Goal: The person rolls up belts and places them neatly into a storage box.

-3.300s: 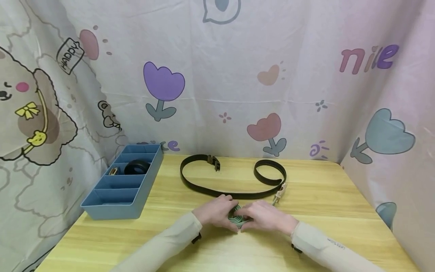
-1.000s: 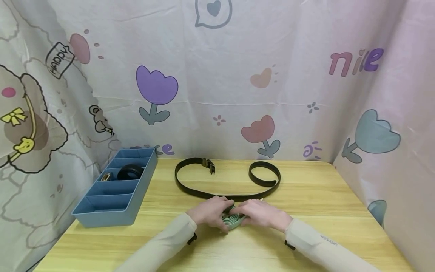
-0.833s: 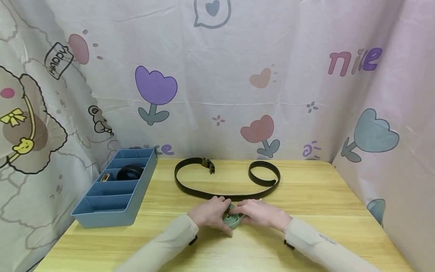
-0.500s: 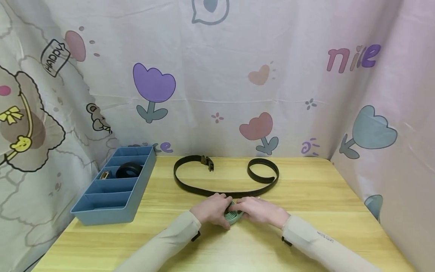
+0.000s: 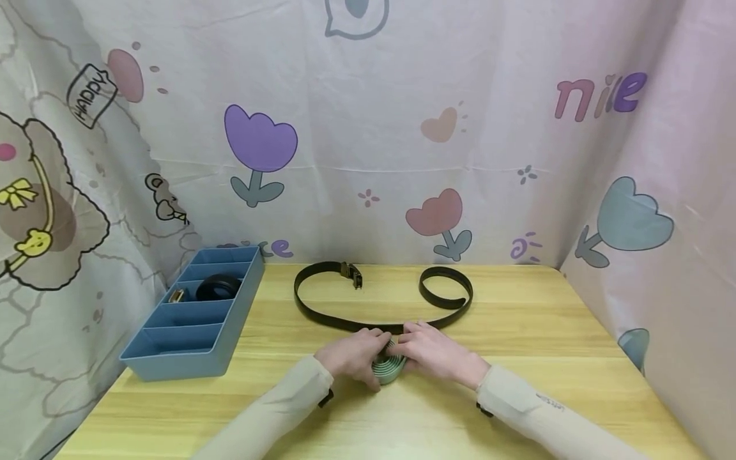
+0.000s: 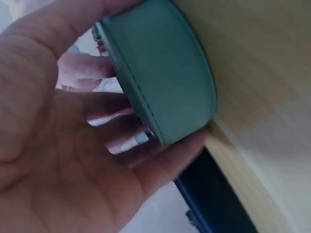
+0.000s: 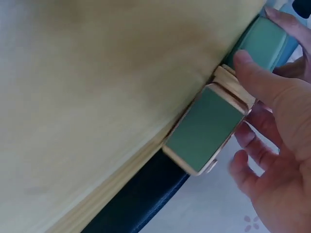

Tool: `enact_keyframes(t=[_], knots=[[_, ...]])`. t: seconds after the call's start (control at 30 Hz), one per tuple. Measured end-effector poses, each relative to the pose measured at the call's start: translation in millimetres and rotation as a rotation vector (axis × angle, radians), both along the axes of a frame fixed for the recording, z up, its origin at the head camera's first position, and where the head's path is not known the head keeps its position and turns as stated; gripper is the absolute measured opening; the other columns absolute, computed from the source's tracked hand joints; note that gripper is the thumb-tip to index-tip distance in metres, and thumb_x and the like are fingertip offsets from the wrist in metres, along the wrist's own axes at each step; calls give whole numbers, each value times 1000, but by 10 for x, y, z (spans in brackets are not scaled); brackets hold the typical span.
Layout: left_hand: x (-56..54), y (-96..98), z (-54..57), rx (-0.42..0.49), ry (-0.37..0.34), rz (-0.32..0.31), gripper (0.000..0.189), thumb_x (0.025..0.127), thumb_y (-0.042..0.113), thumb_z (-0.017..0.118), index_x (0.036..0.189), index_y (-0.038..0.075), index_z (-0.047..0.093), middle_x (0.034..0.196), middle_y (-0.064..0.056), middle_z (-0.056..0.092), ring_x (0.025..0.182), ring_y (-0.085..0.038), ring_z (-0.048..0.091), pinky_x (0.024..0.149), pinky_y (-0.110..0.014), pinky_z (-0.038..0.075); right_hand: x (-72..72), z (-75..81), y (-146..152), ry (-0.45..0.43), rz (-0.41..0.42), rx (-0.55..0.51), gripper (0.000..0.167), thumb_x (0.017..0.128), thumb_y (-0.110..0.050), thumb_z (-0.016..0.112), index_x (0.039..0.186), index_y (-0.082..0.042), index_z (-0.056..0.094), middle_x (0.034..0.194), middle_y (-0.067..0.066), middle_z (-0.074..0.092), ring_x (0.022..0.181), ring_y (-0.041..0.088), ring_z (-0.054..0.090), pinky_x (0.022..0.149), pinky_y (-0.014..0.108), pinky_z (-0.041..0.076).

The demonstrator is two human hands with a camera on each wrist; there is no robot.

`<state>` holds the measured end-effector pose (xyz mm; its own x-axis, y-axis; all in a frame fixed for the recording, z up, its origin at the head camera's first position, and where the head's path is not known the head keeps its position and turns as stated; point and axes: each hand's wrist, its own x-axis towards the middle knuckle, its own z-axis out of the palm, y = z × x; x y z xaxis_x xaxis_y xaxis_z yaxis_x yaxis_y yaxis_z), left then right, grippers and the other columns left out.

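Note:
A light green belt lies rolled into a coil near the middle of the table, standing on its edge. My left hand grips the coil from the left, thumb at the near side and fingers round the far side. From the right, my right hand holds the coil, its index finger reaching toward the coil's centre. In the right wrist view the thumb presses the strap beside a gold-framed buckle with a green face. The left wrist view shows the strap's smooth outer turn with edge stitching.
Just behind the hands a black belt lies loosely curved, its metal buckle at the back left. A blue divided tray stands at left, holding a rolled black belt and a gold piece. A printed curtain encloses the table.
The green belt's gold buckle end, earlier stretched out beyond the right hand, has been drawn in as the coil was wound up. Both hands stay on the coil, which has shifted slightly left.

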<state>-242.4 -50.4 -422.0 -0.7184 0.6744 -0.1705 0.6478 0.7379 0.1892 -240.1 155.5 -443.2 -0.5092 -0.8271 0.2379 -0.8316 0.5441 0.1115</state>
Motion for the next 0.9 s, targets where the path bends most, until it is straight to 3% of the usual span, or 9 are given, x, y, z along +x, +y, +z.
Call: enact_keyframes(t=[0.13,0.23,0.3,0.47,0.57,0.7,0.8,0.9], knots=[[79,49,9,-2,74,111,89,65,69,77,123,4,57,107,-8,61,92,-20,56,80,-33,51,15,17,-17,-59,5,-14,31,85,-37,70,113,-24,71,96,-12,70,81,7,44,69,20,43],[93,99,-25,16,111,169,74,69,71,73,106,8,61,95,-7,62,83,-20,55,74,-33,50,27,5,-10,-89,2,-42,33,85,-36,71,115,-23,70,94,-10,67,81,5,48,73,20,46],[88,109,-50,24,120,173,67,70,65,75,105,9,62,92,-5,61,81,-18,54,71,-31,49,35,-8,2,-94,-16,-67,39,83,-38,74,118,-21,68,96,-7,64,84,6,51,75,22,48],[50,76,-94,67,122,112,72,65,54,80,117,9,61,89,3,59,79,-12,51,68,-24,45,71,-17,37,-157,-119,-141,72,74,-53,77,133,-16,59,119,3,59,97,12,59,87,31,53],[26,53,-112,97,109,94,78,63,51,81,123,8,56,94,3,60,82,-12,51,71,-23,47,95,-18,53,-226,-156,-194,80,73,-57,76,136,-13,56,129,7,56,100,15,62,88,34,54],[26,38,-121,103,83,75,101,62,50,82,143,4,41,115,-3,64,94,-15,55,80,-27,50,134,-22,72,-272,-148,-180,73,78,-54,73,137,-16,56,142,13,51,112,24,64,94,39,52],[45,31,-116,107,83,61,115,62,50,82,153,4,27,130,-9,60,110,-21,56,97,-35,49,163,-23,80,-257,-108,-122,62,83,-47,71,138,-23,56,149,17,44,118,29,61,97,42,50],[63,27,-115,136,100,48,116,63,50,82,153,6,25,131,-11,60,116,-26,57,103,-41,46,178,-41,86,-233,-48,-95,55,85,-41,70,136,-23,58,151,19,40,124,32,57,100,44,49]])
